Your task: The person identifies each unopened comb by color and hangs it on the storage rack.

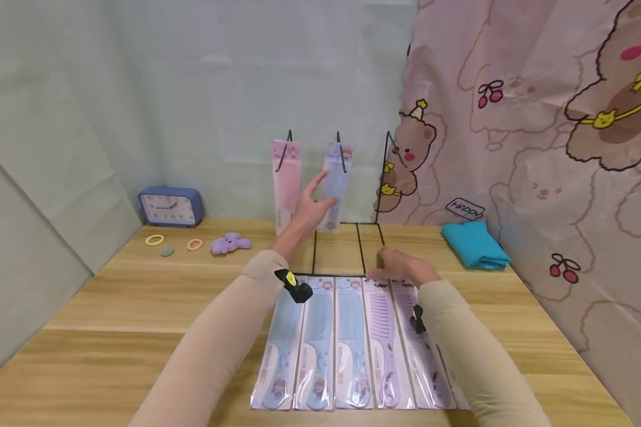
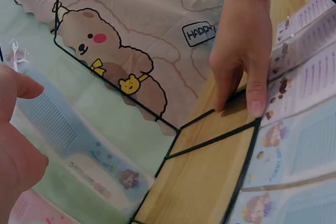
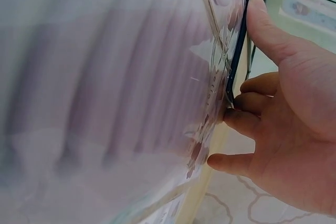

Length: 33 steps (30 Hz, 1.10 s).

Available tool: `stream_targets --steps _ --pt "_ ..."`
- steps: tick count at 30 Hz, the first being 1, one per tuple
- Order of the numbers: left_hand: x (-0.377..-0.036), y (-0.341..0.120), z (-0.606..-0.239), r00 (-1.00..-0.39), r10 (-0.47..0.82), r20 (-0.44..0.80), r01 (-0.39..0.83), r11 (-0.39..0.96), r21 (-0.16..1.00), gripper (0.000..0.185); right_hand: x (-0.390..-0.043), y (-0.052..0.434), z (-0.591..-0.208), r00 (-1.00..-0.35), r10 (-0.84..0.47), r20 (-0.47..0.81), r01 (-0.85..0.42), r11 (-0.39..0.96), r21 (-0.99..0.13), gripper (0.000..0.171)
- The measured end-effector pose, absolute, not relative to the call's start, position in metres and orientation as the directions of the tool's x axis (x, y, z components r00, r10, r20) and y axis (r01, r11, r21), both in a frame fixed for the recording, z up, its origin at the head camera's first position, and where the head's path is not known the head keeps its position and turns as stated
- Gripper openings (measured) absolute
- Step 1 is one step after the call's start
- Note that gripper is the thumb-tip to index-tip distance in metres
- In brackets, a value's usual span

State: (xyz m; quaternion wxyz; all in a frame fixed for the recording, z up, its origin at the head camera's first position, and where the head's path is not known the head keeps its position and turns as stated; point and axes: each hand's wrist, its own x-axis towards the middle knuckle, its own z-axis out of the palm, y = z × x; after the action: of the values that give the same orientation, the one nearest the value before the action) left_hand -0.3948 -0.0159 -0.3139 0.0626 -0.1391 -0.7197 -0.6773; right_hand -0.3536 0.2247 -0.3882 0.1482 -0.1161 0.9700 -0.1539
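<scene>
My left hand (image 1: 311, 210) reaches up to a packaged blue comb (image 1: 335, 187) that hangs from a hook of a black wire rack (image 1: 359, 249). Its fingers are spread apart, the fingertips close to the package's edge. To the left, a packaged pink comb (image 1: 286, 178) hangs on another hook. My right hand (image 1: 403, 265) grips the rack's front right corner, with the thumb on the front bar and fingertips around the wire. In front of the rack lie packaged blue combs (image 1: 315, 320) and packaged purple combs (image 1: 383, 326) in a row, the rightmost partly hidden under my right sleeve.
A blue clock (image 1: 172, 206) stands at the back left. Near it lie a yellow ring (image 1: 154, 236), an orange ring, a small green piece and a purple plush-looking item (image 1: 231, 243). A folded teal cloth (image 1: 475, 244) lies at the right, by the patterned curtain (image 1: 534, 178).
</scene>
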Motion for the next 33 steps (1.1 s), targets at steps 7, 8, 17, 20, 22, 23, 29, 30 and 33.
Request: stream_targets --steps 7,8,17,20,22,23,29,30,33 --pt "-0.383 -0.031 -0.336 -0.955 0.138 0.262 0.261 -0.032 0.965 0.056 -0.352 0.228 -0.39 -0.931 -0.275 -0.239 -0.192 0.928 -0.318 0.053" --pt "-0.382 -0.034 -0.339 -0.952 0.143 0.269 0.269 -0.023 0.963 0.054 -0.351 0.228 -0.39 -0.932 -0.274 -0.238 -0.192 0.929 -0.318 0.053" --pt "-0.352 -0.069 -0.377 -0.915 0.287 0.283 0.373 0.334 0.866 0.06 -0.353 0.22 -0.389 -0.931 -0.251 -0.264 -0.162 0.934 -0.317 0.053" --pt "-0.339 -0.078 -0.39 -0.917 0.323 0.235 0.375 0.496 0.783 0.07 -0.355 0.22 -0.388 -0.931 -0.24 -0.273 -0.149 0.937 -0.317 0.052" --pt "-0.331 -0.083 -0.395 -0.925 0.325 0.199 0.36 0.576 0.734 0.079 -0.355 0.221 -0.387 -0.93 -0.248 -0.272 -0.156 0.935 -0.317 0.052" --pt "-0.328 -0.086 -0.396 -0.927 0.324 0.189 0.357 0.61 0.708 0.082 -0.355 0.221 -0.386 -0.93 -0.249 -0.27 -0.16 0.936 -0.314 0.053" --pt "-0.311 -0.101 -0.398 -0.939 0.327 0.103 0.32 0.728 0.606 0.097 -0.354 0.22 -0.384 -0.93 -0.254 -0.265 -0.172 0.939 -0.298 0.054" --pt "-0.308 -0.104 -0.398 -0.941 0.331 0.076 0.309 0.742 0.595 0.1 -0.354 0.22 -0.384 -0.929 -0.256 -0.268 -0.172 0.939 -0.299 0.054" --pt "-0.3 -0.109 -0.401 -0.941 0.338 0.008 0.282 0.773 0.569 0.108 -0.353 0.219 -0.383 -0.929 -0.252 -0.273 -0.167 0.94 -0.298 0.053"
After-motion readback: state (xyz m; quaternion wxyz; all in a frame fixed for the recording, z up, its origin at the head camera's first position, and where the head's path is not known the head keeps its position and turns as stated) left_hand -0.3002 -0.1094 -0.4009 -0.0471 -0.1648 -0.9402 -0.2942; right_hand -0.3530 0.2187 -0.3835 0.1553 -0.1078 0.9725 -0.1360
